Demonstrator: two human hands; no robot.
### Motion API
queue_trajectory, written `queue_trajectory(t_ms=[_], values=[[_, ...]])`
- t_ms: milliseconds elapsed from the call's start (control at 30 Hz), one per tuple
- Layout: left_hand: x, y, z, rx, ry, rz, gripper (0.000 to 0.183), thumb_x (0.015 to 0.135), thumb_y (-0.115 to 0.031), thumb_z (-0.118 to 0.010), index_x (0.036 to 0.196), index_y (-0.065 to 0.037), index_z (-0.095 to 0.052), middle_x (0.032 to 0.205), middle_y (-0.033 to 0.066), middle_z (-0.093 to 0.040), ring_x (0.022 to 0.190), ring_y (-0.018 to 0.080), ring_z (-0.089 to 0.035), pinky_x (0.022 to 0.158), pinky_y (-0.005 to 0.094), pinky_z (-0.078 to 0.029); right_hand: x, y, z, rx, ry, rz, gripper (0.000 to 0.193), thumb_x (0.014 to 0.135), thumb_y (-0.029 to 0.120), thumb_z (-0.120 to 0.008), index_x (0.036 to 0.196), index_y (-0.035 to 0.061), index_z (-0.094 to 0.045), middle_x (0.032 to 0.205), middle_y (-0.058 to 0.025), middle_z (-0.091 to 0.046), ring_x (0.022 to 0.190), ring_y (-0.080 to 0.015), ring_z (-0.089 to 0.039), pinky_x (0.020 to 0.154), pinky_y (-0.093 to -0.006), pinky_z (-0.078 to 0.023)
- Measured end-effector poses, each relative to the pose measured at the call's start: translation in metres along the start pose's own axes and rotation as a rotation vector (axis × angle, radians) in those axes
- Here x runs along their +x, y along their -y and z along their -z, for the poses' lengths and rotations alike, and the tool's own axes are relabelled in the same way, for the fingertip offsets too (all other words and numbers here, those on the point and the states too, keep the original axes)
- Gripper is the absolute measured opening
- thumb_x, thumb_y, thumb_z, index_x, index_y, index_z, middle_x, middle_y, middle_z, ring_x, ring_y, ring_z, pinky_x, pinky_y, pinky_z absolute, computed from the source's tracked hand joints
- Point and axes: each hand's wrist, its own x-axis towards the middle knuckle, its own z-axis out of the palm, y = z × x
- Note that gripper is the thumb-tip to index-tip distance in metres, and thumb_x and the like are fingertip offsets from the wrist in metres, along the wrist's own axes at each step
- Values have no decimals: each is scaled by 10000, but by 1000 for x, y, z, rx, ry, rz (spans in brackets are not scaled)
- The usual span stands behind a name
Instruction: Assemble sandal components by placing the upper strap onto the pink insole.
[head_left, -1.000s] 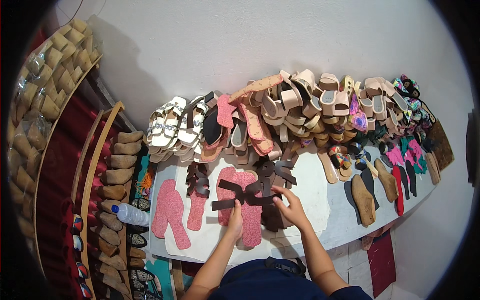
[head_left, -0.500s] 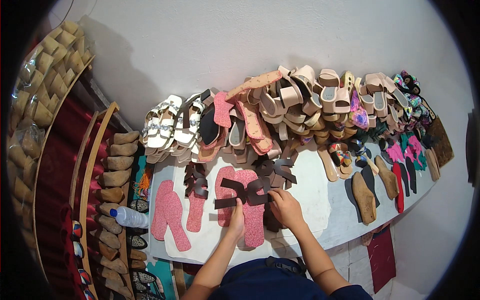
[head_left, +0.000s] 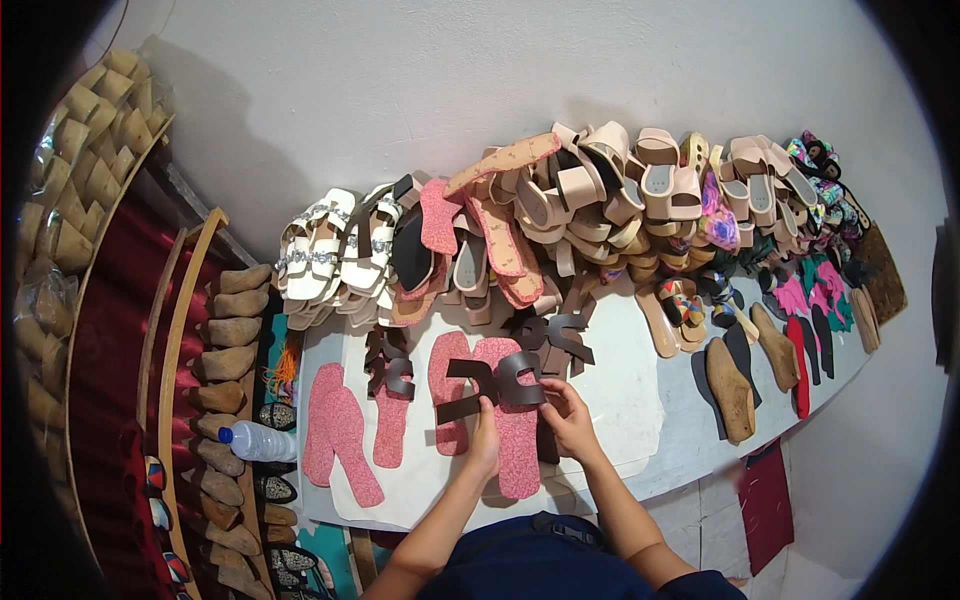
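A dark brown sandal strap [head_left: 522,378], cut with several arms, lies across a pink speckled insole [head_left: 517,455] in front of me. My left hand [head_left: 484,447] is closed at the insole's left edge, its thumb on the strap's left part. On the other side my right hand [head_left: 567,420] pinches the strap's right end beside the insole's edge. The strap bows up over the insole between my hands, and its left arms stick out free. What my fingers do underneath is hidden. Just left lies another pink insole [head_left: 449,385], partly covered by the strap.
More pink insoles [head_left: 350,445] and brown straps [head_left: 390,365] lie on the white table [head_left: 610,480]. Sandals [head_left: 565,210] are heaped along the wall. Wooden shoe lasts [head_left: 730,395] rest at the right; others fill a rack [head_left: 235,330] at left, near a plastic bottle [head_left: 262,440].
The strap's right part now curves down around the insole's right edge, where it lay flatter before. My right hand has shifted slightly, its fingers at that edge.
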Motion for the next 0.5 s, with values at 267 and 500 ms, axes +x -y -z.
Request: queue_trajectory(t_ms=[267,500], values=[[-19,-29,-35,19,9,-2,478,900,-379,-262,1247,-50,-240,1228,87,-332,1127,164,-336,946,333,-288,-3,2,-10,218,-144,-71,346,762,-46,-494,1093,5,-408,1050,-81,-471,953,-124,-478,780,-223,-400],[-11,-12,-19,132,16,-98,491,903,-365,-265,1263,-36,-211,1257,88,-300,1154,167,-303,963,337,-260,-4,1,-7,388,-133,-125,362,736,-43,-558,1063,11,-412,1019,-97,-502,888,-126,-527,753,-216,-432]])
